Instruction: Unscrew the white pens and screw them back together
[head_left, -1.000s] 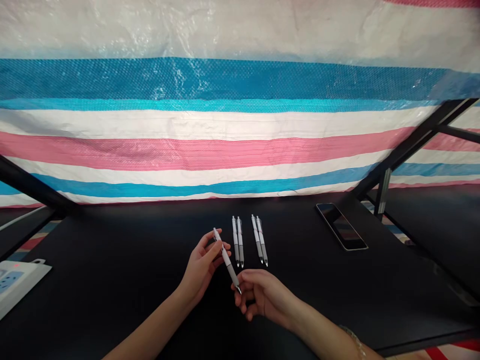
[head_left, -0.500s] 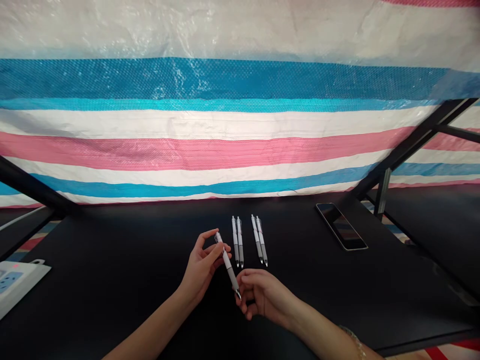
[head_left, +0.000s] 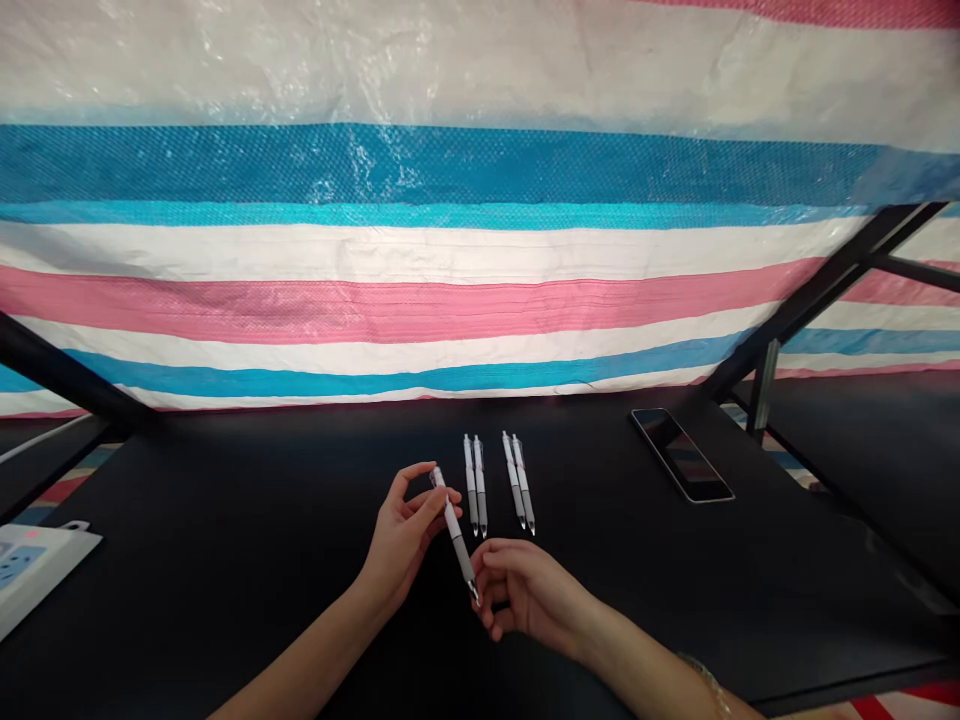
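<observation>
On my feed, a white retractable pen (head_left: 455, 535), any print on it too small to read, sits narrowly pinched in the left hand (head_left: 405, 535). The half-open right hand (head_left: 529, 590) has its fingertips just at the pen's lower end. Four matching pens (head_left: 495, 484) lie in two pairs just beyond it on a black table (head_left: 225, 520), a smartphone (head_left: 681, 455) well to its right.

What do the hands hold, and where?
The left hand holds a white pen near its upper end; the right hand is at its tip, contact unclear.
</observation>
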